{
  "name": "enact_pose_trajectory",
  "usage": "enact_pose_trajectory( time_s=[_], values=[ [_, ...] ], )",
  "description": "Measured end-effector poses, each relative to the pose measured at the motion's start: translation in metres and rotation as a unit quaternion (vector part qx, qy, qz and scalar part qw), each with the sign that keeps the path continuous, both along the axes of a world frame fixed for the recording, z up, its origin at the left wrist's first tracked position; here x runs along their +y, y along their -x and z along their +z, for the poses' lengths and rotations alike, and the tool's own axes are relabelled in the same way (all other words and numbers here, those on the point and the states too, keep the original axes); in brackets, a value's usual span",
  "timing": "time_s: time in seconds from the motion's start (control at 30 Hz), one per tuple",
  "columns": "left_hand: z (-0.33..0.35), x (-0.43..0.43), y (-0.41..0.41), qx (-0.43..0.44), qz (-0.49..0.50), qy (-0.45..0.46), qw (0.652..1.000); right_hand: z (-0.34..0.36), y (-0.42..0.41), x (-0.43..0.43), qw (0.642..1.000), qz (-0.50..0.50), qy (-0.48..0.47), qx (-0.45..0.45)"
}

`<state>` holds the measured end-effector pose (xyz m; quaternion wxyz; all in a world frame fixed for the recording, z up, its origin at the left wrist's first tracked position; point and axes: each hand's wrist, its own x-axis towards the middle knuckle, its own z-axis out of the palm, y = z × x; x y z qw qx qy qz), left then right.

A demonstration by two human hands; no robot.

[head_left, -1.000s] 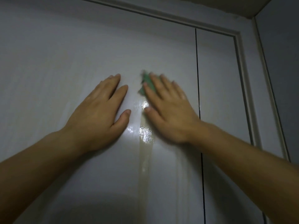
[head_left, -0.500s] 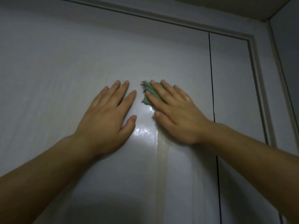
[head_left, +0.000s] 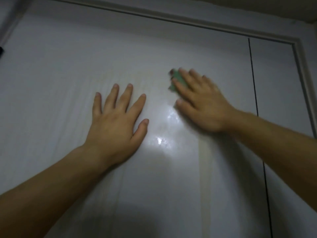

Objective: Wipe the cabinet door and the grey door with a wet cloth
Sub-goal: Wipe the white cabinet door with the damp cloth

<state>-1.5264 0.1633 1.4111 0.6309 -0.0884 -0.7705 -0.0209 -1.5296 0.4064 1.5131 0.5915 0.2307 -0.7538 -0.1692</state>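
A pale grey door (head_left: pixel 68 69) fills the view, with a wet glossy patch shining between my hands. My left hand (head_left: pixel 115 122) lies flat on the door, fingers straight and spread. My right hand (head_left: pixel 200 103) presses a small green cloth (head_left: pixel 176 79) flat against the door with straight fingers. Only the cloth's left edge shows past the fingertips; the rest is under the palm. The right hand is blurred.
A thin dark vertical seam (head_left: pixel 255 100) separates this door from a narrower panel (head_left: pixel 277 93) on the right. A raised frame moulding (head_left: pixel 171 16) runs along the top and down the right side. A wet streak (head_left: pixel 204 169) runs downward below the right hand.
My right hand with the cloth has slid to the right, away from my left hand, widening the gap between them. The left hand stays flat on the door.
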Motion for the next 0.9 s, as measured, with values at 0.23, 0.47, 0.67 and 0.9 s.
enact_pose_trajectory(
  time_s=[0.23, 0.47, 0.67, 0.9],
  values=[
    [-0.001, -0.021, 0.0, 0.014, -0.05, 0.015, 0.999, -0.005, 0.001, -0.045, 1.0, 0.005, 0.029, 0.002],
    [-0.006, -0.075, 0.005, 0.03, -0.013, -0.024, 0.999, 0.02, 0.002, -0.056, 0.999, -0.013, 0.032, 0.004],
    [-0.008, -0.081, 0.009, 0.032, -0.016, -0.013, 0.999, -0.005, -0.001, -0.109, 1.0, 0.011, 0.006, -0.006],
    [-0.006, -0.086, 0.003, 0.009, -0.029, -0.007, 1.0, 0.031, 0.0, -0.104, 1.0, -0.001, 0.022, -0.001]
  ],
)
